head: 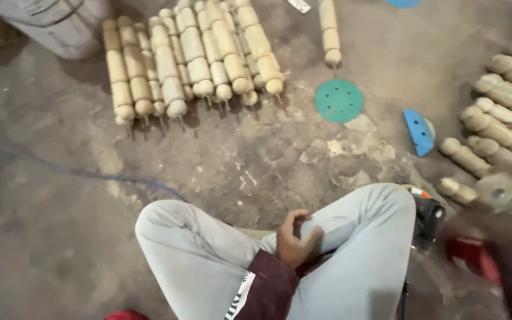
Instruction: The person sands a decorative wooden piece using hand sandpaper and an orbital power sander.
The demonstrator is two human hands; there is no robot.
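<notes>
Concrete floor (pixel 48 195) seen ahead of the left hand (pixel 296 237). Turned wooden spindles (pixel 191 56), pale, beaded, laid in rows well beyond it. Green perforated sanding disc (pixel 339 101) lies past the hand. Hand rested on crossed legs, fingers curled, nothing grasped. Right hand blurred; grip cannot be told.

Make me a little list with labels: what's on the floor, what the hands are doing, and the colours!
Floor: dusty concrete floor
Wood: turned wooden spindles in a row, more spindles at right
Discs: green sanding disc, folded blue disc
Left hand: empty, resting on the grey trousers
Right hand: blurred, near a round sander pad
Cable: blue cable
</notes>
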